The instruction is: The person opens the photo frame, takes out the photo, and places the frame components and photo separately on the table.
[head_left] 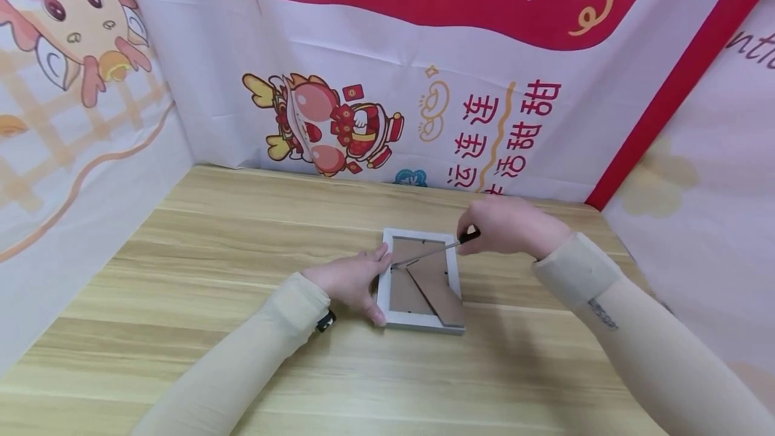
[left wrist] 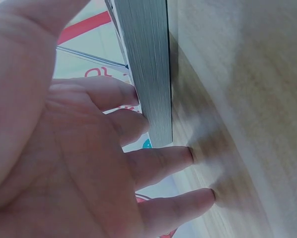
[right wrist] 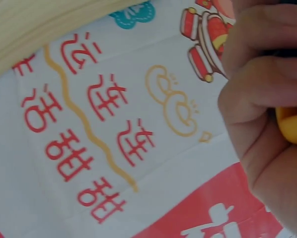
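Through the head camera I have a picture frame (head_left: 420,274) lying back side up on the tabletop (head_left: 230,241), a little right of the middle and nearer the far right corner than the far left one. Its backing board (head_left: 402,298) is brown, and a brown flap (head_left: 442,295) slants across it, reaching over the border at the near right corner. The left hand (head_left: 354,279) is spread fairly wide along the frame's left side, thumb at the near left corner, other fingers farther up the border. I see the right hand (head_left: 514,224) beyond the frame's far right corner, fingers curled round a slim screwdriver (head_left: 426,256). Its shaft crosses above the board to the left inner edge; I can't tell whether the tip touches. Behind the tabletop's far edge hangs a printed cloth (head_left: 363,39).

On the left wrist camera I get the fingers (left wrist: 161,163) nearly straight and apart: two up against the frame's grey side, two lower ones reaching the tabletop.

The right wrist camera gives me bent fingers around a handle (right wrist: 292,126), yellow where it shows clearly, with the cloth's red characters behind.
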